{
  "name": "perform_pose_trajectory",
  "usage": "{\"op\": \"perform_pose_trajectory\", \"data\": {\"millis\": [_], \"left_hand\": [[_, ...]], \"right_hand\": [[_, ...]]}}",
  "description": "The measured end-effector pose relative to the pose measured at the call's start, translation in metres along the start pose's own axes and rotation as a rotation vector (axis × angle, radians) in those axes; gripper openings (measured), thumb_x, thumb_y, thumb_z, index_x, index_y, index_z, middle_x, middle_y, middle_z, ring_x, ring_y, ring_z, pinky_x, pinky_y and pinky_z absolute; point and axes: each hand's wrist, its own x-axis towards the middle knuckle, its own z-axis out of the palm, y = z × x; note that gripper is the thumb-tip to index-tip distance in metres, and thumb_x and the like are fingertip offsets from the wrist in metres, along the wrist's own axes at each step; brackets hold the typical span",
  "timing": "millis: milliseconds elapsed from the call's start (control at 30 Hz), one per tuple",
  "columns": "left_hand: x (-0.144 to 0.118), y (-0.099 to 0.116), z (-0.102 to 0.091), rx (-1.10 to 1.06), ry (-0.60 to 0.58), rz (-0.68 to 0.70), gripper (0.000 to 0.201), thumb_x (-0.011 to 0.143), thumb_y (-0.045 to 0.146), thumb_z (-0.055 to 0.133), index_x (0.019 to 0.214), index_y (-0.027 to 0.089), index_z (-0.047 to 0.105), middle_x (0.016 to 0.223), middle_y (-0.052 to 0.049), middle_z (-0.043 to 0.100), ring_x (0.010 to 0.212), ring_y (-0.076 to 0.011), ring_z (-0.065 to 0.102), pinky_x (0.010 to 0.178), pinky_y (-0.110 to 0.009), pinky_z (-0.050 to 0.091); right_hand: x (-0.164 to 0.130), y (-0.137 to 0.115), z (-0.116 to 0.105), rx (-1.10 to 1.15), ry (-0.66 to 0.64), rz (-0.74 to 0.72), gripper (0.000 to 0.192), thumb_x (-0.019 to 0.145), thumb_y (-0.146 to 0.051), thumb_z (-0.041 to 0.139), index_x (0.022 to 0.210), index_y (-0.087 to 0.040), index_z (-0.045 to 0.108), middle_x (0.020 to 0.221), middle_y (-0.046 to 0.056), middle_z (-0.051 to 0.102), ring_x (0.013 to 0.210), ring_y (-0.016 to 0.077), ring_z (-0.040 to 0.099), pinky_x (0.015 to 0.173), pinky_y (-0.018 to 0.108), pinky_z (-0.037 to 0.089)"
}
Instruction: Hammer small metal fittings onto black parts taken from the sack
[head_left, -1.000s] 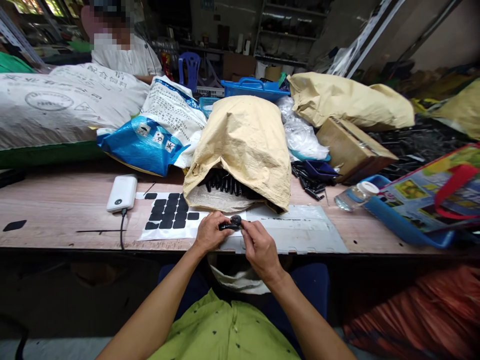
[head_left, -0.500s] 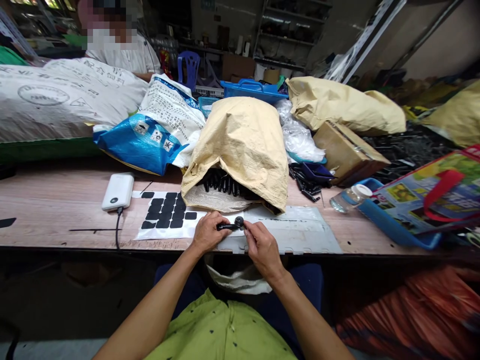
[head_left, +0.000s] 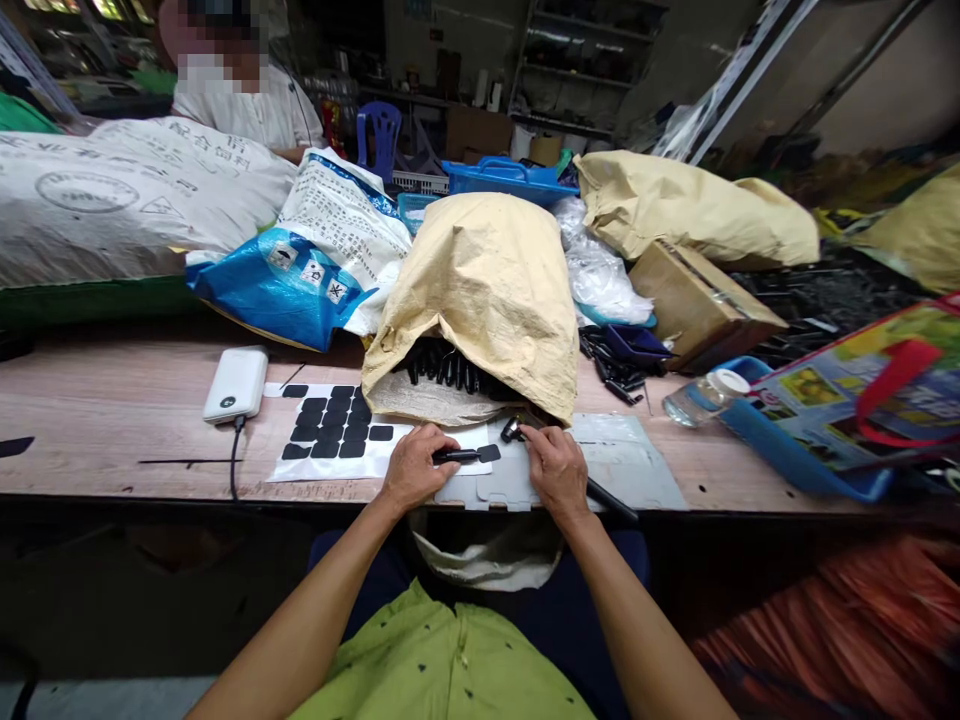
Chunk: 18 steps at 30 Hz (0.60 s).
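Head view: right fingers point(head_left: 535, 440) hold hammer point(head_left: 513, 429), left fingers point(head_left: 442, 443) black piece point(head_left: 459, 456).

The slim piece point(head_left: 456, 456) is glossy black, and the small patch point(head_left: 489, 453) by its tip is a flat black. The hammer point(head_left: 612, 499) pairs a silvery head with a black handle. Black rounded squares pattern the white sheet point(head_left: 382, 467); pale pinkish-brown grain streaks the counter point(head_left: 112, 400). The middle sack point(head_left: 480, 260) is tan, the printed sack point(head_left: 311, 270) blue and white, the power bank point(head_left: 235, 384) white, the shirt point(head_left: 442, 660) lime green with small dark specks.
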Motion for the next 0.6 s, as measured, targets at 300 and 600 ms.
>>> {"op": "perform_pose_trajectory", "data": {"millis": [300, 600], "left_hand": [[-0.028, 0.027, -0.015, -0.128, -0.076, 0.129, 0.024, 0.096, 0.034, 0.059, 0.113, 0.022, 0.07, 0.103, -0.006, 0.069, 0.099, -0.021, 0.061, 0.09, -0.033, 0.046], [-0.099, 0.024, 0.034, 0.344, -0.553, -0.23, 0.033, 0.102, 0.036, 0.04, 0.11, 0.019, 0.068, 0.102, -0.011, 0.074, 0.098, -0.0276, 0.069, 0.087, -0.039, 0.049]], "right_hand": [[0.0, -0.004, -0.003, 0.021, -0.024, 0.041, 0.029, 0.098, -0.022, 0.054, 0.123, -0.024, 0.069, 0.095, 0.005, 0.062, 0.089, 0.021, 0.051, 0.081, 0.032, 0.039], [-0.001, -0.004, -0.002, 0.019, -0.02, 0.05, 0.029, 0.097, -0.022, 0.057, 0.123, -0.024, 0.07, 0.096, 0.005, 0.063, 0.09, 0.0216, 0.051, 0.082, 0.032, 0.039]]}}
